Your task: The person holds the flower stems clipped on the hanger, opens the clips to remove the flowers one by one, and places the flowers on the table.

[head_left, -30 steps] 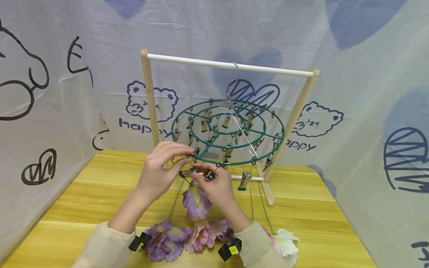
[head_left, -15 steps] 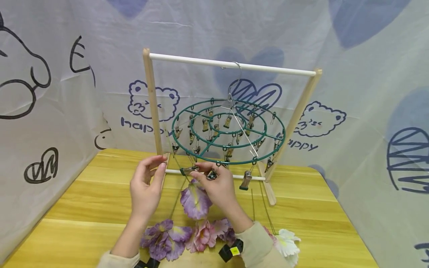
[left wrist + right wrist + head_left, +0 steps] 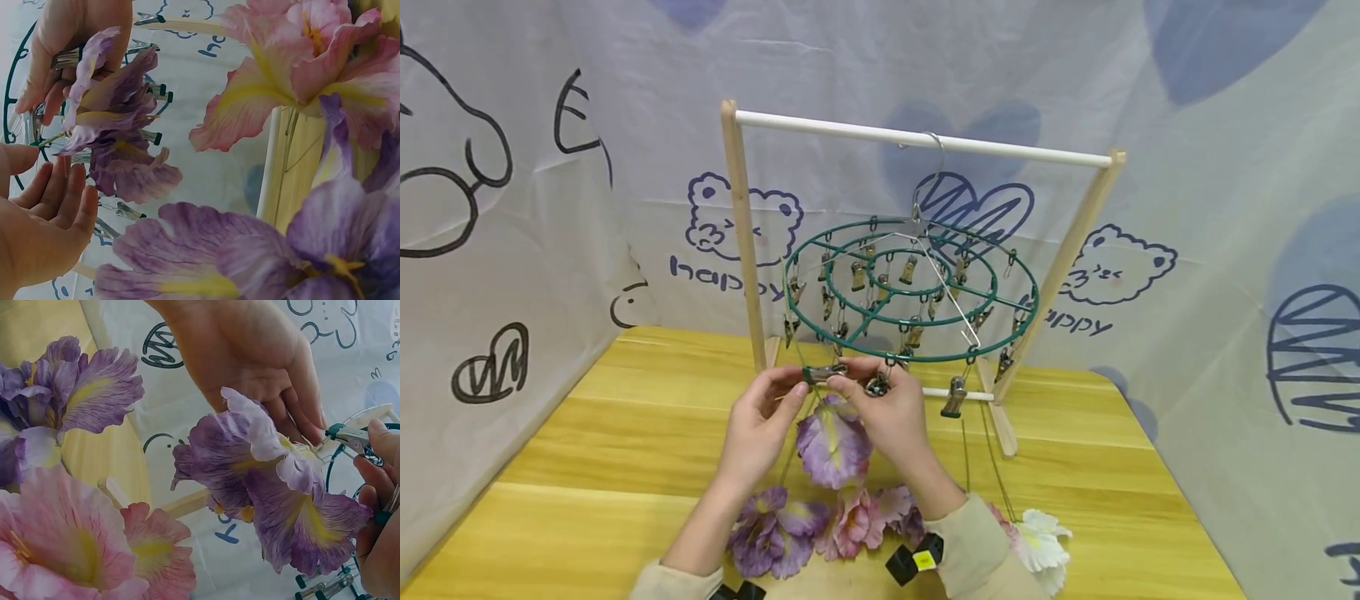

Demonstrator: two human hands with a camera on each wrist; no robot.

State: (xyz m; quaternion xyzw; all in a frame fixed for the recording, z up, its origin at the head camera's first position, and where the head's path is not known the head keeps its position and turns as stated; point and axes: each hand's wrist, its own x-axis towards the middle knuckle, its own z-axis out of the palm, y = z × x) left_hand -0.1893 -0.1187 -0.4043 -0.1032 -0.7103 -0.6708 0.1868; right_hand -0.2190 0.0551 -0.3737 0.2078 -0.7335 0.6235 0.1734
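A purple artificial flower [image 3: 833, 446] hangs below a metal clip [image 3: 823, 374] with green tips, its thin stem running up past the clip at the left front of the round green hanger [image 3: 917, 360]. My right hand [image 3: 891, 408] pinches this clip between thumb and fingers; a second clip [image 3: 877, 383] lies against its fingers. My left hand [image 3: 756, 429] has thumb and forefinger at the clip's green end, pinching the stem there; petals partly hide this contact in the right wrist view. In the left wrist view the flower [image 3: 119, 112] is between both hands.
The hanger hooks over the white rail [image 3: 887, 132] of a wooden stand and carries several dangling clips. On the yellow wood-grain table [image 3: 587, 467] lie a purple flower [image 3: 778, 533], a pink flower [image 3: 857, 525] and a white flower [image 3: 1041, 546]. Printed cloth surrounds the table.
My left hand drew away to the left and down from the clip, then came back to its green end. My right hand keeps its hold on the clip.
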